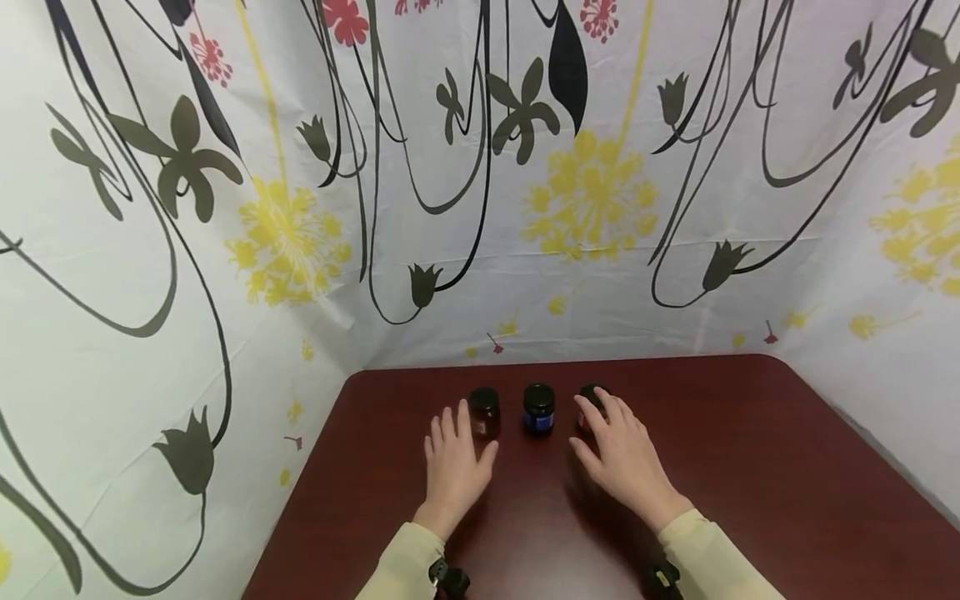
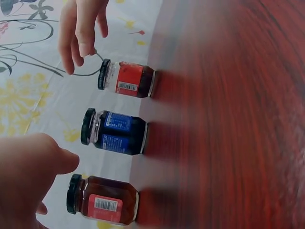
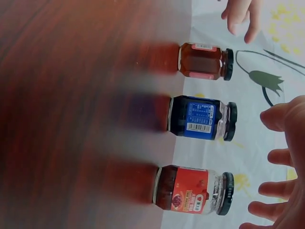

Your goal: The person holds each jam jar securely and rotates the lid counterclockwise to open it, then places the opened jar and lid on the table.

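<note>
Three small glass jars with black lids stand upright in a row on the table. The left one, an amber jar with a pink label (image 2: 106, 200) (image 3: 200, 62), is nearest my left hand (image 1: 456, 471). In the middle stands a dark jar with a blue label (image 1: 538, 410) (image 3: 198, 118). At the right is a jar with a red label (image 2: 128, 79) (image 3: 188, 189), its contents dark in the lower part. My right hand (image 1: 626, 454) hovers near it and partly covers it in the head view. Both hands have their fingers spread and hold nothing.
The dark red wooden table (image 1: 750, 467) has rounded far corners. White cloth with printed flowers (image 1: 465, 225) hangs behind the table and along its sides. A dark strap with a small device (image 1: 450, 577) sits on the left wrist, and another device (image 1: 664, 575) on the right.
</note>
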### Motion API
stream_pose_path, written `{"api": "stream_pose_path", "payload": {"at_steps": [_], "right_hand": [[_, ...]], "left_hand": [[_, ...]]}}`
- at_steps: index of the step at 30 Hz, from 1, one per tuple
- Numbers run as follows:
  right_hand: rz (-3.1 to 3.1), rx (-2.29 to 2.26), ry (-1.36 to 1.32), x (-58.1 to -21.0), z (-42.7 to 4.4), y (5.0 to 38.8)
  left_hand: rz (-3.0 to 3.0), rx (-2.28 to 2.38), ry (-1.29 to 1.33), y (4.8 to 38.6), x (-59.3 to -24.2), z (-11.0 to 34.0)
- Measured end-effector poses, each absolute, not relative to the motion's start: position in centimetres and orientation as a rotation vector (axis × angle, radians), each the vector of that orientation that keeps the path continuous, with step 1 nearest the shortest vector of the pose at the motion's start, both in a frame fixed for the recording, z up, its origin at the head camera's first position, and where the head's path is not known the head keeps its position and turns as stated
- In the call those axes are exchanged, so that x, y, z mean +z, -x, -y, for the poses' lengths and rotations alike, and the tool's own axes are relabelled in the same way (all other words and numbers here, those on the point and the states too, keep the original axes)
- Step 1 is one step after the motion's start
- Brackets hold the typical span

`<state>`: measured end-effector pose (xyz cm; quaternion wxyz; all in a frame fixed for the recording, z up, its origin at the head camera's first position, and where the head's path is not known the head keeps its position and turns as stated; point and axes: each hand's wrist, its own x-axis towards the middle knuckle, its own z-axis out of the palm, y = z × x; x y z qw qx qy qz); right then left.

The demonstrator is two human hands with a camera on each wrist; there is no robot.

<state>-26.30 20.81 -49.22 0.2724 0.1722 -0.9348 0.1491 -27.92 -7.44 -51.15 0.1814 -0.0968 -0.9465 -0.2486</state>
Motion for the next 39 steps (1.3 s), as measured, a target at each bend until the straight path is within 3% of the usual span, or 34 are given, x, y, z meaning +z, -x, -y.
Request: {"api": "stream_pose_path", "payload": {"at_steps": [39], "right_hand": [[2.647,0.394,-0.678,-46.2,-18.4,27.8]], "left_hand": [[2.500,-1.440,0.177,32.1,-54.5,7.9]]}}
